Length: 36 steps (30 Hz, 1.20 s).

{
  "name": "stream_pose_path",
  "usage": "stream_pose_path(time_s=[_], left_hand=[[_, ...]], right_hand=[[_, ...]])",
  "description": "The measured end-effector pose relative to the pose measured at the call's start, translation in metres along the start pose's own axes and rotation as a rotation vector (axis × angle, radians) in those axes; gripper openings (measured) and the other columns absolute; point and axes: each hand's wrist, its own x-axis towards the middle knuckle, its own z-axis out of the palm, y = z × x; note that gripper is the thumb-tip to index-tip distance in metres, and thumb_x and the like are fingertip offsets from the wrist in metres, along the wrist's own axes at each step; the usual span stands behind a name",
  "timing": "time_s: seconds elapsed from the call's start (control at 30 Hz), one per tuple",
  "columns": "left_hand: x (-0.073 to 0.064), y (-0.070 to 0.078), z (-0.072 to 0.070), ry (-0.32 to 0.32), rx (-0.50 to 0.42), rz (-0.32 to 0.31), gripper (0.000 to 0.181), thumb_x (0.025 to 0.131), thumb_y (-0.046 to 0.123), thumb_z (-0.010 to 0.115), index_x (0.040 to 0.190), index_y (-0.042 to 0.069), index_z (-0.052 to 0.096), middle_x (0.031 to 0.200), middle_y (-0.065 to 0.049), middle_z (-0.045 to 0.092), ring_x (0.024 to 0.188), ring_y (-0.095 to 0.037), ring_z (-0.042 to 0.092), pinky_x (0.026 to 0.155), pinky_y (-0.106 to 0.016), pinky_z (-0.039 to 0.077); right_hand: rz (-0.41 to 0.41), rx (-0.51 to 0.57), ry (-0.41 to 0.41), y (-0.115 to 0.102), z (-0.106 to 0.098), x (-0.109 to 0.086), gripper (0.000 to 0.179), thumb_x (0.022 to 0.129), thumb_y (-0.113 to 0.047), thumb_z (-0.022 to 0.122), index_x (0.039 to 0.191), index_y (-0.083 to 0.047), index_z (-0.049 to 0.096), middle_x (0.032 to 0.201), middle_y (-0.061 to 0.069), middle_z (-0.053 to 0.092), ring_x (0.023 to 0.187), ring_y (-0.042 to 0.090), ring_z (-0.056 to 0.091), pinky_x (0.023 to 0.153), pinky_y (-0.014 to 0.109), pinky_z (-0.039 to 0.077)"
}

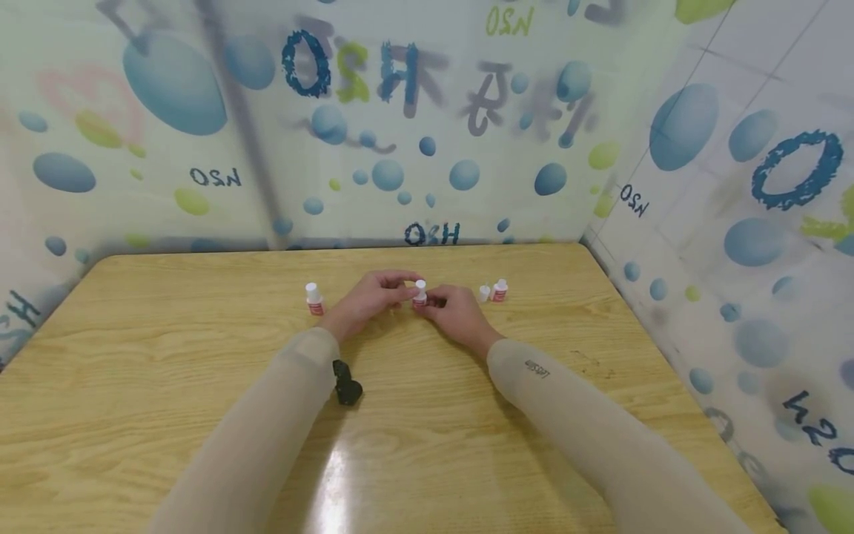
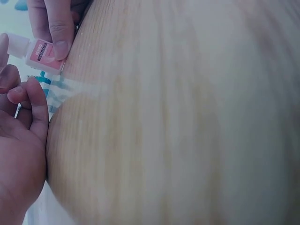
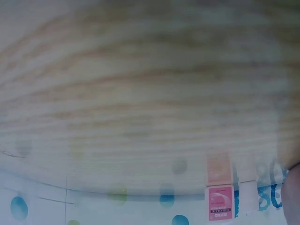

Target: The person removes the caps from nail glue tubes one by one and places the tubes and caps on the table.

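Head view: a small, boxy white bottle (image 1: 419, 301) with a pinkish-red label and ribless-looking white cap (image 1: 420, 284) is upright over the far half of the glossy, wood-grained table (image 1: 427, 445). The right hand (image 1: 459, 311) pinches its body; the left hand (image 1: 373, 297) has fingers at the cap, whether gripping I cannot tell.

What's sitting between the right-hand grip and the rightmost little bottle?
The head view shows a small white piece, apparently a cap, between the right-hand grip and the rightmost bottle.
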Motion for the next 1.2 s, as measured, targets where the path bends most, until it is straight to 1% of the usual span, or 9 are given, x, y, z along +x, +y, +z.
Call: stream_pose_path(time_s=[0.27, 0.33, 0.47, 0.53, 0.63, 0.77, 1.0, 1.1, 1.2], left_hand=[[0.0007, 0.0005, -0.0004, -0.004, 0.035, 0.008, 0.037, 0.105, 0.031, 0.069, 0.142, 0.026, 0.07, 0.098, 0.003, 0.062, 0.088, -0.019, 0.053, 0.078, -0.027, 0.047], [0.0001, 0.0008, -0.0004, 0.0, 0.045, 0.008, 0.036, 0.106, 0.031, 0.068, 0.142, 0.025, 0.07, 0.103, 0.003, 0.063, 0.089, -0.019, 0.053, 0.08, -0.028, 0.047], [-0.001, 0.0007, -0.0003, 0.008, 0.051, 0.002, 0.035, 0.107, 0.031, 0.066, 0.141, 0.022, 0.07, 0.12, 0.004, 0.066, 0.095, -0.019, 0.053, 0.084, -0.028, 0.047], [-0.0009, 0.0006, -0.0005, 0.009, 0.047, 0.001, 0.035, 0.107, 0.031, 0.065, 0.141, 0.022, 0.07, 0.125, 0.003, 0.066, 0.097, -0.019, 0.053, 0.085, -0.028, 0.047], [-0.0009, 0.0005, -0.0008, 0.012, 0.036, 0.003, 0.035, 0.108, 0.031, 0.065, 0.141, 0.021, 0.07, 0.124, 0.001, 0.065, 0.098, -0.019, 0.052, 0.085, -0.028, 0.046], [-0.0021, 0.0007, -0.0007, 0.02, 0.023, 0.003, 0.035, 0.107, 0.03, 0.066, 0.14, 0.019, 0.07, 0.118, 0.004, 0.067, 0.098, -0.02, 0.053, 0.086, -0.03, 0.046], [-0.0024, 0.0001, -0.0003, 0.018, -0.005, 0.012, 0.033, 0.106, 0.027, 0.067, 0.137, 0.015, 0.071, 0.091, 0.004, 0.066, 0.089, -0.019, 0.054, 0.082, -0.029, 0.046], [-0.0016, 0.0007, 0.0, 0.007, -0.008, 0.01, 0.033, 0.106, 0.026, 0.067, 0.138, 0.018, 0.07, 0.087, 0.004, 0.063, 0.088, -0.019, 0.053, 0.082, -0.029, 0.046], [-0.0019, 0.002, 0.0011, -0.008, 0.007, 0.008, 0.035, 0.106, 0.026, 0.067, 0.141, 0.022, 0.069, 0.09, 0.003, 0.06, 0.09, -0.02, 0.051, 0.082, -0.029, 0.046]], right_hand=[[0.006, 0.003, -0.006, -0.0009, -0.0009, 0.0007, 0.021, 0.099, -0.027, 0.079, 0.115, -0.014, 0.082, 0.11, 0.004, 0.08, 0.096, 0.017, 0.069, 0.094, 0.039, 0.058], [-0.005, 0.005, 0.0, 0.0, -0.0002, 0.001, 0.021, 0.098, -0.027, 0.079, 0.114, -0.014, 0.083, 0.108, 0.004, 0.08, 0.095, 0.016, 0.069, 0.092, 0.038, 0.058], [-0.019, 0.009, 0.014, 0.002, 0.0014, 0.0016, 0.02, 0.097, -0.028, 0.08, 0.111, -0.014, 0.084, 0.104, 0.003, 0.08, 0.092, 0.015, 0.067, 0.088, 0.035, 0.056], [-0.018, 0.008, 0.02, 0.0023, 0.0019, 0.0019, 0.02, 0.097, -0.028, 0.081, 0.11, -0.013, 0.084, 0.103, 0.003, 0.08, 0.091, 0.015, 0.067, 0.087, 0.035, 0.056], [-0.014, 0.008, 0.023, 0.0024, 0.0025, 0.0025, 0.019, 0.097, -0.028, 0.081, 0.109, -0.013, 0.084, 0.103, 0.003, 0.08, 0.091, 0.015, 0.067, 0.087, 0.036, 0.056], [-0.006, 0.018, 0.018, 0.002, 0.0031, 0.0024, 0.02, 0.097, -0.029, 0.08, 0.11, -0.014, 0.084, 0.103, 0.002, 0.08, 0.091, 0.015, 0.067, 0.088, 0.036, 0.056], [-0.002, 0.033, 0.026, 0.001, 0.0033, 0.0008, 0.02, 0.097, -0.029, 0.08, 0.11, -0.014, 0.084, 0.102, 0.001, 0.08, 0.091, 0.016, 0.066, 0.089, 0.037, 0.057], [-0.002, 0.038, 0.026, 0.0008, 0.0026, 0.0003, 0.019, 0.098, -0.028, 0.08, 0.111, -0.014, 0.083, 0.103, 0.002, 0.081, 0.092, 0.016, 0.068, 0.091, 0.038, 0.057], [-0.001, 0.038, 0.022, 0.0006, 0.0017, -0.0011, 0.019, 0.098, -0.026, 0.079, 0.112, -0.014, 0.083, 0.105, 0.002, 0.081, 0.093, 0.016, 0.069, 0.093, 0.039, 0.058]])
